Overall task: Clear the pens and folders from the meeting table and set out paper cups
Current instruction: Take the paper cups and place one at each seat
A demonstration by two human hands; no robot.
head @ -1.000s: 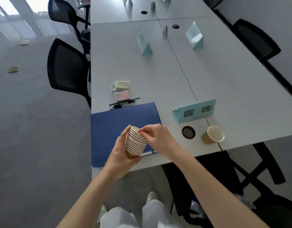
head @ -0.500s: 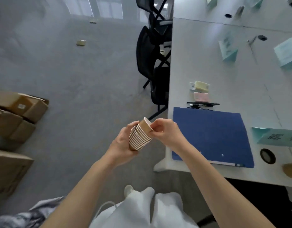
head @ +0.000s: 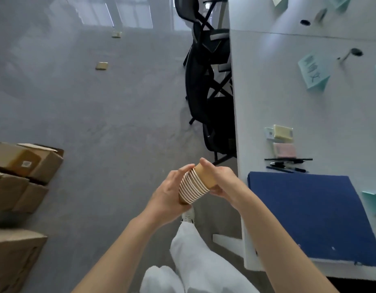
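I hold a stack of brown paper cups [head: 191, 190] over the floor, left of the white meeting table [head: 265, 85]. My left hand [head: 168, 194] grips the lower part of the stack. My right hand [head: 222, 180] grips the top cup [head: 205, 175], which sticks partly out of the stack. On the table's near corner lies a blue folder [head: 309, 214]. Just beyond it lie black pens [head: 287, 163].
Yellow [head: 282, 131] and pink [head: 284, 150] sticky-note pads sit past the pens. Teal name cards [head: 314, 70] stand farther up the table. Black office chairs [head: 210, 85] are pushed against the table's left side. Cardboard boxes [head: 20, 176] are piled on the grey floor at left.
My view swung left, off the table and toward the floor. Both hands came away from above the folder with the stack, and my right hand drew the top cup farther out.
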